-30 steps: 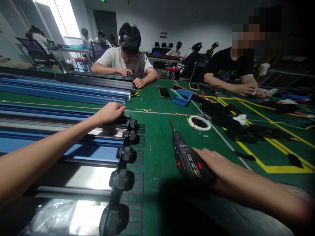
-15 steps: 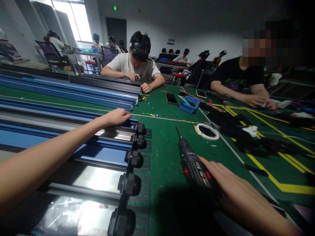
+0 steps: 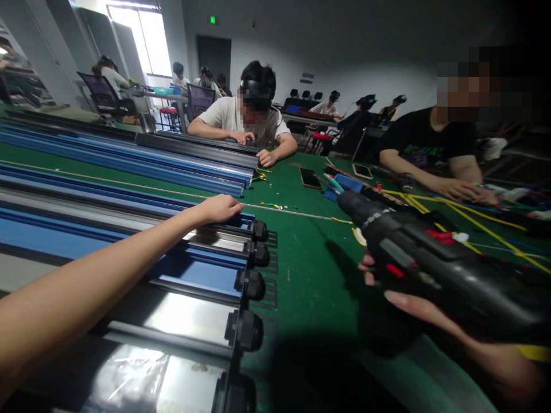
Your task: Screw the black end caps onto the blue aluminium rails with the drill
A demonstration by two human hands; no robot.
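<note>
My left hand (image 3: 221, 209) rests on the far end of the blue and silver metal profiles (image 3: 210, 275), its fingers bent over the edge of the farthest one. Black cable glands (image 3: 251, 285) stick out from the profiles' right ends, beside slotted black brackets (image 3: 270, 293). On the right, my right hand (image 3: 413, 310) is wrapped round a black and red power drill (image 3: 413, 252), which is raised above the green table (image 3: 301, 258). The drill points to the upper left; I cannot make out its bit.
Across the table, a person in a white shirt works at more blue profiles (image 3: 172, 166). A person in black sits at the right, near wires. A phone (image 3: 310, 178), a blue bin (image 3: 349, 183) and yellow-green wire bits (image 3: 270, 205) lie between.
My right hand has lifted the drill off its low position and turned it, so it now lies across the view. The view has shifted slightly left; my left hand stays on the profiles.
</note>
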